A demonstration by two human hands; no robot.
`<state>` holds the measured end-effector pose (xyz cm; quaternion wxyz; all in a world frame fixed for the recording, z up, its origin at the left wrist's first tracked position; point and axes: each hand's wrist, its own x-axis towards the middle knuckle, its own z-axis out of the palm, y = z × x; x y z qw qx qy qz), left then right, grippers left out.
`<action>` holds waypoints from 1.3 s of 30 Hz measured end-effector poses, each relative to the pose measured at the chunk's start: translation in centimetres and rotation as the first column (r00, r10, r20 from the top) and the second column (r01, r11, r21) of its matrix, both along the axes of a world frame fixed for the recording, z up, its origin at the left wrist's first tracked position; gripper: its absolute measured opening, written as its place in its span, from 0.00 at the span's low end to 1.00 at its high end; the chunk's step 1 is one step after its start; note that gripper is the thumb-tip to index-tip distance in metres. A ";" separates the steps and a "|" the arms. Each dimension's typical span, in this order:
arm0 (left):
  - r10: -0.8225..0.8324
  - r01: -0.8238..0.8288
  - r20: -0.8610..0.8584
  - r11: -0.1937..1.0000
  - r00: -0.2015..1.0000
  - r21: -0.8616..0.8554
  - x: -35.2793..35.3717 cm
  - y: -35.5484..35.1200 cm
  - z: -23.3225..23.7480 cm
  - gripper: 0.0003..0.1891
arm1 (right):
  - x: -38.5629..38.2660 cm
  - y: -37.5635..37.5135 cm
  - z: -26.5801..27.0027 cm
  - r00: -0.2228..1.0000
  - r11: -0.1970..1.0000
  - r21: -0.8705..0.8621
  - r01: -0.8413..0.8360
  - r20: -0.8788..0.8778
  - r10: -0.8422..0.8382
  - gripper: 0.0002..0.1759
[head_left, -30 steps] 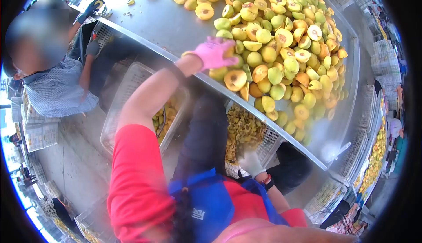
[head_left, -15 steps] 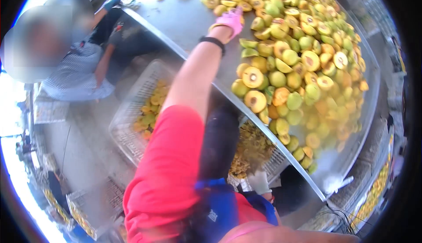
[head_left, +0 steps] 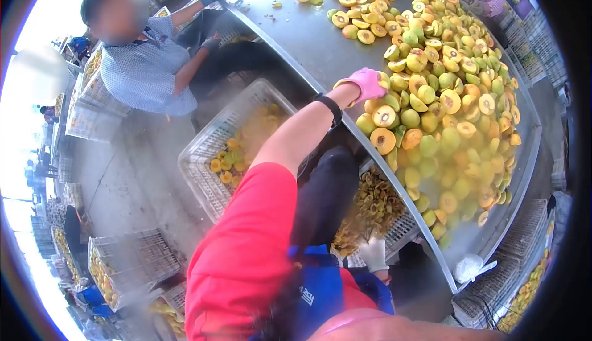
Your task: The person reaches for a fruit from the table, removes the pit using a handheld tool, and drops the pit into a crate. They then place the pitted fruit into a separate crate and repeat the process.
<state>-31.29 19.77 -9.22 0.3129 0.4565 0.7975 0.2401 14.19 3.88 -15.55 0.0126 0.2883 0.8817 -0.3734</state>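
My left hand (head_left: 368, 86), in a pink glove with a black band at the wrist, is closed round a yellow-green fruit (head_left: 385, 82) at the left side of a big heap of halved fruit (head_left: 450, 100). The heap lies on a metal table (head_left: 296, 32). Below the table's near edge, my right hand (head_left: 373, 254), in a whitish glove, is beside a crate (head_left: 404, 230) of brownish fruit scraps (head_left: 373, 202). Its fingers are too unclear to read.
A plastic crate (head_left: 200, 140) with some fruit stands on the floor left of my leg. A co-worker (head_left: 145, 69) in a patterned shirt sits at the upper left, one gloved hand on the table. A knotted plastic bag (head_left: 470, 268) lies at the table's lower corner.
My left hand has moved from the loose halves at the upper part of the table to the near-left side of the main heap. The view has shifted, showing more of the co-worker.
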 end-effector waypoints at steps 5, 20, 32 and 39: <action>-0.128 0.144 -0.085 0.962 0.988 0.232 6.0 -1.8 3.0 0.34 | 0.1 -2.1 0.7 0.974 0.976 -0.040 0.213 -0.071 -0.215 0.19; -0.236 -0.305 0.899 0.883 0.370 0.357 23.0 -19.5 7.8 0.23 | 0.3 -5.9 9.8 0.854 0.829 -0.309 0.466 -0.087 -0.512 0.11; -0.284 -0.422 0.845 0.766 0.453 0.484 26.9 -24.0 6.7 0.26 | 0.3 -7.1 14.4 0.866 0.936 0.244 0.256 -0.487 -0.110 0.15; -0.299 -0.355 0.776 0.759 0.555 0.546 29.7 -24.9 8.8 0.30 | -0.1 -8.0 16.4 0.747 0.906 -0.084 0.414 -0.538 -0.391 0.12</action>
